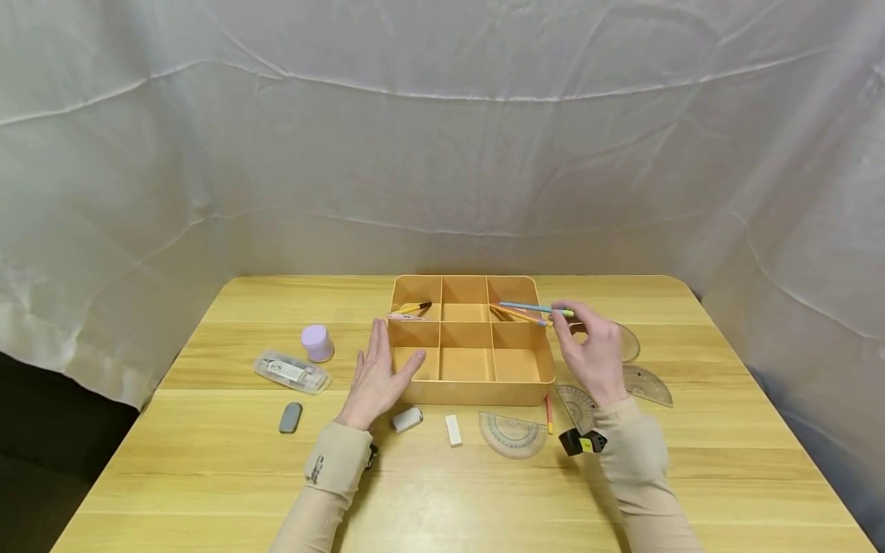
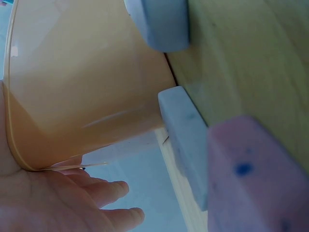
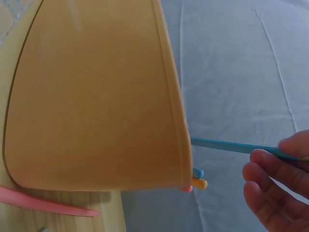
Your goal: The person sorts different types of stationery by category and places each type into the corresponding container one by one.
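My right hand [image 1: 596, 349] pinches a thin blue pencil [image 1: 522, 306] by its yellow-green end, between thumb and fingertips. The pencil reaches over the back right compartment of an orange divided box [image 1: 452, 393]. In that compartment several other pencils [image 1: 513, 313] lean on the right rim, their ends poking out past it in the right wrist view. My left hand [image 1: 376, 376] rests against the box's front left corner, fingers extended and thumb over the front left compartment. A yellow-and-black pen [image 1: 412, 308] and a pink pen [image 1: 402, 316] lie at the back left compartment.
In front of the box are two white erasers [image 1: 453, 431] [image 1: 407, 419], a clear protractor [image 1: 513, 436] and a red pencil [image 1: 549, 415]. More protractors [image 1: 648, 385] lie at the right. Leftward sit a purple jar [image 1: 317, 342], a clear case [image 1: 293, 372] and a grey eraser [image 1: 291, 417].
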`<state>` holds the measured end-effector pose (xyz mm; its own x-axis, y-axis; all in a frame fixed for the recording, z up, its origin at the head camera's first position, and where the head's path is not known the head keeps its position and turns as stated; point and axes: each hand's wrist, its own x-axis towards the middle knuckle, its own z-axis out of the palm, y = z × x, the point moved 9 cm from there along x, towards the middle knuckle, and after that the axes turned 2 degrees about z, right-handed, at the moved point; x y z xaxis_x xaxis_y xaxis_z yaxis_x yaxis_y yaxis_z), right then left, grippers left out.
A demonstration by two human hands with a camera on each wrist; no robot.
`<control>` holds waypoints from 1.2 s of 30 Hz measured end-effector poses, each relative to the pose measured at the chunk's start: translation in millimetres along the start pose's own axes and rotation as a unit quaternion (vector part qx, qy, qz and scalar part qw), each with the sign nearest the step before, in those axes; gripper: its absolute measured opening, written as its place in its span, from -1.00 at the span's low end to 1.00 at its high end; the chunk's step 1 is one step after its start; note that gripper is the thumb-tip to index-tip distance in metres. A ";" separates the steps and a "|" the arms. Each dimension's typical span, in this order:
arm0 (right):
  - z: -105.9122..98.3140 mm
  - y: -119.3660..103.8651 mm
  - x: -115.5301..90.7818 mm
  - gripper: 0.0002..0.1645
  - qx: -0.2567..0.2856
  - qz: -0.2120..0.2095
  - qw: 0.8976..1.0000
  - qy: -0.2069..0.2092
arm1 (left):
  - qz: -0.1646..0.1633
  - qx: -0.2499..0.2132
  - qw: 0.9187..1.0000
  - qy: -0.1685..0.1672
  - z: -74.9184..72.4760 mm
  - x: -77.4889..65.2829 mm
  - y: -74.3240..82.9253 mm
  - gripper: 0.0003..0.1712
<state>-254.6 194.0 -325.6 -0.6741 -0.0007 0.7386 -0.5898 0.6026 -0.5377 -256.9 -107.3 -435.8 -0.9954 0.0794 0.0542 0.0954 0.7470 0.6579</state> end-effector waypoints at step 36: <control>30.5 24.0 -13.4 -0.80 -0.031 0.051 0.990 -0.126 | 0.002 0.002 1.000 0.002 0.3 -0.1 -0.5 0.15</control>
<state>-273.3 184.2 -360.9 -0.8229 -0.1321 0.5527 -0.4901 0.6572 -0.5726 -256.9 -107.5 -436.3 -0.9951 0.0797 0.0589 0.0987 0.7491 0.6551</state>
